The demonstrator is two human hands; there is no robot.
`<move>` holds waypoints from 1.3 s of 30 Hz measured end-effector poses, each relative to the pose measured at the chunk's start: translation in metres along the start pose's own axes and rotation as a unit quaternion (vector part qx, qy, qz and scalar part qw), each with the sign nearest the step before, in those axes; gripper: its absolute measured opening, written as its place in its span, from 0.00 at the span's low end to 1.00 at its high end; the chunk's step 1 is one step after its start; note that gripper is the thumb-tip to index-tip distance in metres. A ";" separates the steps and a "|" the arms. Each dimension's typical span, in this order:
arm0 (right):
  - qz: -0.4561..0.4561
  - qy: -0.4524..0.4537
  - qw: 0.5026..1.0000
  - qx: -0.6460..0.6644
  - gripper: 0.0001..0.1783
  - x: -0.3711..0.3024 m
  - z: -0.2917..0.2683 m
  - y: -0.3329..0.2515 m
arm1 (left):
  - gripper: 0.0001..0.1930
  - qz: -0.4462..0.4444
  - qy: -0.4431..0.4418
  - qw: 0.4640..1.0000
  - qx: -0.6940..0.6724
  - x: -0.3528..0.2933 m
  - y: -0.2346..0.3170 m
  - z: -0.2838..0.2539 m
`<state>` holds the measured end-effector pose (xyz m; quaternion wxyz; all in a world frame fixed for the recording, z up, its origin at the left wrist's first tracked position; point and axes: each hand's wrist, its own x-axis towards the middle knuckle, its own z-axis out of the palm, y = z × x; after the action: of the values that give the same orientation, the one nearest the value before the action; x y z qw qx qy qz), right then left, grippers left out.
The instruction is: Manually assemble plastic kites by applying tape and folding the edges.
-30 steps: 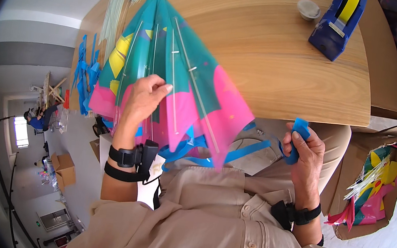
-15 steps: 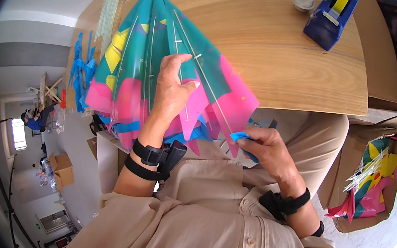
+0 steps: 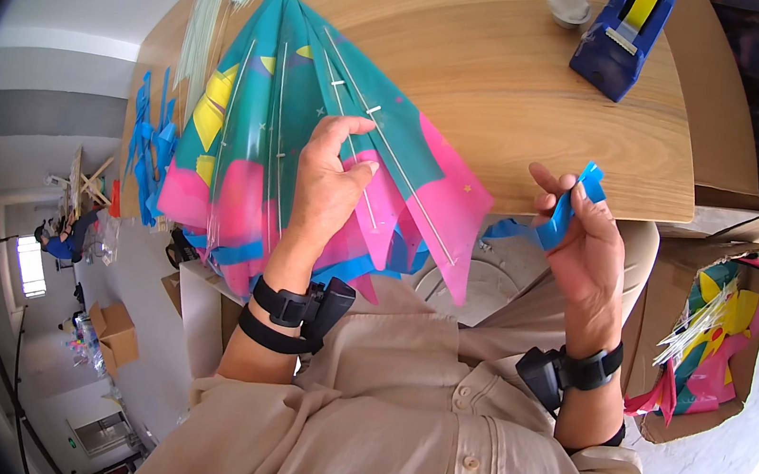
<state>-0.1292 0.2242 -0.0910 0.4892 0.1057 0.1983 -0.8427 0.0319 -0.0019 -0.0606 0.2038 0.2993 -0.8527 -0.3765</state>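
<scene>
A folded plastic kite (image 3: 365,53), teal, pink and yellow with thin white rods, lies over the table's edge and hangs toward my lap. My left hand (image 3: 324,182) rests on it, thumb and forefinger spread apart; the other fingers are mostly hidden. Over on the right, clear of the kite, my right hand (image 3: 586,235) pinches a blue plastic strip (image 3: 555,229) between thumb and fingers, its end standing up above them. More blue plastic shows below the kite's pink points; whether it joins the held strip I cannot tell.
On the wooden table (image 3: 481,49) stand a blue tape dispenser (image 3: 606,61) and a small white dish (image 3: 569,9). Blue strips (image 3: 151,149) and white rods (image 3: 204,22) lie at its left. A cardboard box (image 3: 644,339) at right holds colourful sheets. Someone in blue (image 3: 62,245) is far left.
My right hand has risen from beside the kite's lower corner, moving up and right with the blue strip. My left hand stays on the kite, which has shifted only slightly.
</scene>
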 end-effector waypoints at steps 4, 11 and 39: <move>-0.148 0.004 0.863 -0.484 0.04 -0.032 0.035 -0.002 | 0.19 -0.023 -0.001 1.000 0.012 0.006 0.014 0.009; -0.199 -0.277 0.475 -0.811 0.07 -0.051 0.058 0.016 | 0.16 -0.062 -0.004 0.967 -0.247 0.029 0.036 0.013; -0.122 0.077 0.766 -0.626 0.08 0.036 0.025 -0.004 | 0.11 -0.076 -0.096 0.967 -0.223 0.033 0.027 0.015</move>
<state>-0.1499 0.1868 -0.0805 0.3232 -0.1847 0.7299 -0.5733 -0.0109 -0.0019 -0.0455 0.1532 0.2729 -0.7372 -0.5988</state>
